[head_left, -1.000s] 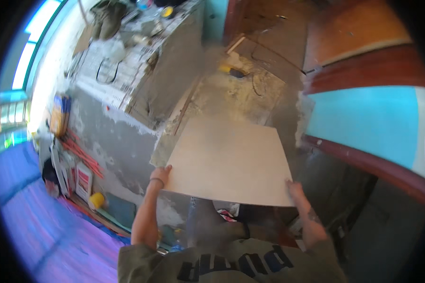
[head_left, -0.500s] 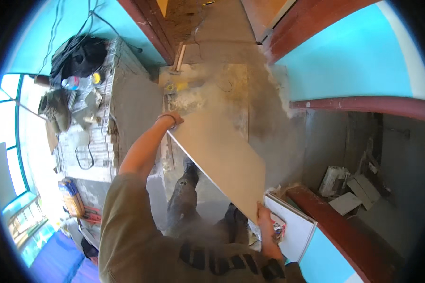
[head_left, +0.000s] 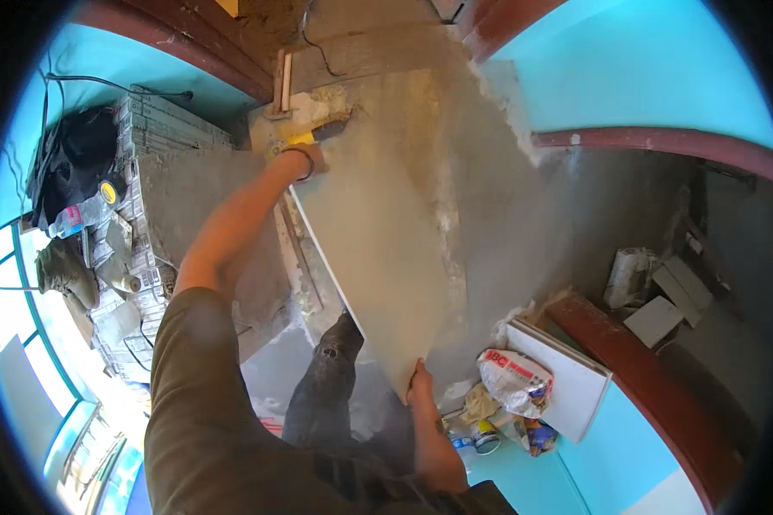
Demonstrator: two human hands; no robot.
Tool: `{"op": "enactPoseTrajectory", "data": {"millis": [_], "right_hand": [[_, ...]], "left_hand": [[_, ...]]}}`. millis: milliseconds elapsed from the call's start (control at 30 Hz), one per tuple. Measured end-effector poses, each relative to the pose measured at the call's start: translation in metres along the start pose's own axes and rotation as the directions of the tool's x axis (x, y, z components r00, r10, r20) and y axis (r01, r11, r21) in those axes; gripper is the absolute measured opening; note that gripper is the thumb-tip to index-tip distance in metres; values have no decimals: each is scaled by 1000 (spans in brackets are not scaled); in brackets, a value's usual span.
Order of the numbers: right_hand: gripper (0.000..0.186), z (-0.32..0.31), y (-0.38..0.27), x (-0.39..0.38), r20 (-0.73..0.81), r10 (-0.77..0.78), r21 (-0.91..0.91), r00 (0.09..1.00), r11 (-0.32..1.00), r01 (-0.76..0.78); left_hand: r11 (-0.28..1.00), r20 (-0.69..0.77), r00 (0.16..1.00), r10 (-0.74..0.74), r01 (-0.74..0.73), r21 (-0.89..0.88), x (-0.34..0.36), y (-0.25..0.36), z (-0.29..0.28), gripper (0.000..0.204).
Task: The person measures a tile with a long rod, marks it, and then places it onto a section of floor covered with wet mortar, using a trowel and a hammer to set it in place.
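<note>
A large beige rectangular tile (head_left: 378,257) with a white edge is held tilted in front of me, between my two hands. My left hand (head_left: 312,160), with a dark band at the wrist, grips its far left corner. My right hand (head_left: 419,384) has its fingers wrapped round the near corner. Just beyond my left hand lies a yellow and black power tool (head_left: 313,136) on a dusty board on the floor. My legs show below the tile's left edge. Dust hangs in the air and blurs the tile's far right side.
Stacked boxes (head_left: 172,124) at the left carry a bottle (head_left: 76,216), boots (head_left: 64,273) and a black bag (head_left: 73,163). Light panels (head_left: 563,378) lean by the dark red door frame (head_left: 636,399) at the right, beside a white bag (head_left: 515,379). Broken tile pieces (head_left: 655,320) lie beyond.
The tile has swung to a steeper angle. My right hand has moved left with its near end, away from the leaning panels. My left hand has moved farther away, beside the yellow tool.
</note>
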State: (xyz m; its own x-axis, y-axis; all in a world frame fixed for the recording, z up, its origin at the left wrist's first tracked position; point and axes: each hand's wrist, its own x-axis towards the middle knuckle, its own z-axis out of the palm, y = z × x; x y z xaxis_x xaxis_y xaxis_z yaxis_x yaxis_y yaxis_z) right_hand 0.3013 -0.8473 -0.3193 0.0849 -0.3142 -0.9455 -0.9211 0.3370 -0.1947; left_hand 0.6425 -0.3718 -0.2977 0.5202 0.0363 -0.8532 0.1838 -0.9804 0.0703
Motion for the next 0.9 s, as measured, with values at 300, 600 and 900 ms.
{"op": "enactPoseTrajectory", "data": {"millis": [300,600,900], "right_hand": [[44,20,22,9,93,211,69,973,974,-218],[47,24,48,59,497,415,-109,762,901,-420],[34,43,-222,115,870,4,-454,494,-384,804]], "left_hand": [[-129,-253,959,-128,-269,-954,-86,-25,170,66],[116,-136,710,-691,-77,-990,-170,164,333,37],[147,-67,535,-842,109,-983,-159,113,416,42]]}}
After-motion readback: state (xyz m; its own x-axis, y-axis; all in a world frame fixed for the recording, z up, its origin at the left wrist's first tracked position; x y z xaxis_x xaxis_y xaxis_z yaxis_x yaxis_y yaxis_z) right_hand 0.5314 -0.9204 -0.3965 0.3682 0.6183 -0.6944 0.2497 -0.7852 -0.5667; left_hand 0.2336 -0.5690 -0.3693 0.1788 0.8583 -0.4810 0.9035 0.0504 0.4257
